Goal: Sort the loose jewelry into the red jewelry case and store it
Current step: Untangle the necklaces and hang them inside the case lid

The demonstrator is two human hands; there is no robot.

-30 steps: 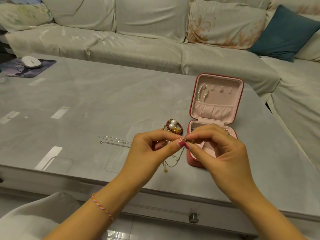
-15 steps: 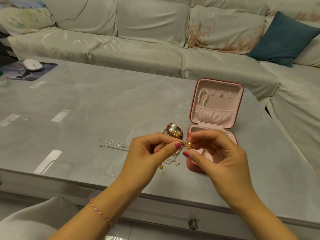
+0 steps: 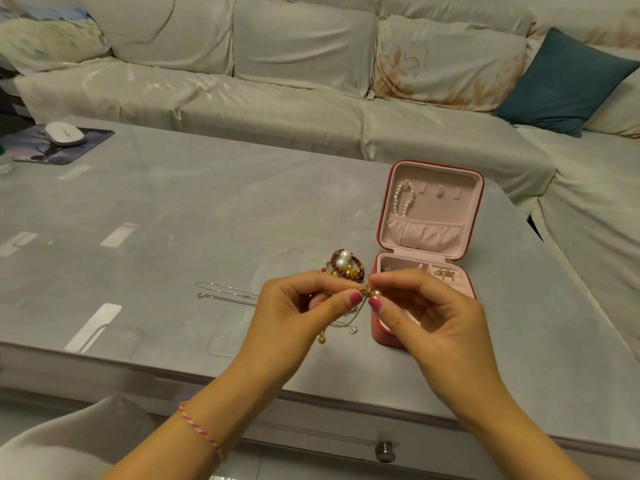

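Note:
The red jewelry case (image 3: 478, 209) stands open on the grey table, pink inside, with a pearl bracelet (image 3: 401, 199) hung in its lid and small gold pieces (image 3: 445, 273) in its tray. Just left of it lies a pile of red beads, pearls and gold items (image 3: 344, 265). My left hand (image 3: 298, 317) and my right hand (image 3: 433, 317) meet in front of the case and together pinch a thin gold necklace with a small pearl (image 3: 374, 292); its chain hangs down to a gold bead (image 3: 321, 339). A silver chain (image 3: 225, 294) lies to the left.
A white mouse (image 3: 64, 133) on a dark pad (image 3: 93, 140) sits at the table's (image 3: 173, 209) far left. A pale sofa (image 3: 277, 98) with a teal cushion (image 3: 564, 81) runs behind and to the right. The table's front edge carries a metal knob (image 3: 385, 451).
The view has tilted a little. Both hands keep working the gold necklace; the small pearl now shows between the fingertips, and the hanging chain has shifted slightly.

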